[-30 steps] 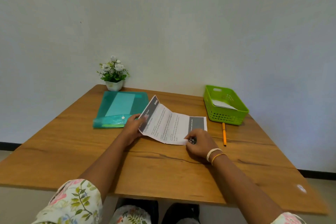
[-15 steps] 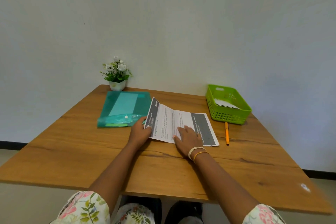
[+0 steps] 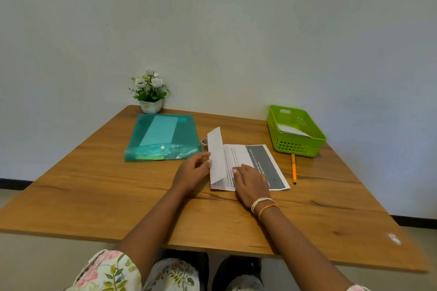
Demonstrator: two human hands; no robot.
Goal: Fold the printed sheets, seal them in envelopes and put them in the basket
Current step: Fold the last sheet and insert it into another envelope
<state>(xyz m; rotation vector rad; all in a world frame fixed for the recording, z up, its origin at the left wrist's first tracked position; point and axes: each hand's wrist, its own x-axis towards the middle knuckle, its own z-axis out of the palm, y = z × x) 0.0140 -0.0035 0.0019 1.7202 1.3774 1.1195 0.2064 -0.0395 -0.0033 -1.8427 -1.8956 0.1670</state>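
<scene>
- Since half a second ago, the left hand [image 3: 192,172] has lifted the printed sheet's [image 3: 238,156] left third upright; it pinches that flap
- right hand [image 3: 248,183] lies flat, fingers straight, pressing the sheet at frame centre
- green basket [image 3: 295,146] sits right of centre, holding an envelope [image 3: 292,130]; orange pen [image 3: 293,168] beside it

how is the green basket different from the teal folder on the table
The basket is bright green, deep and open-topped, with perforated walls; the folder is teal, flat and see-through. The basket sits at the far right with white paper inside; the folder lies far left with a pale sheet showing through. Both look plastic and rest on the table.
</scene>
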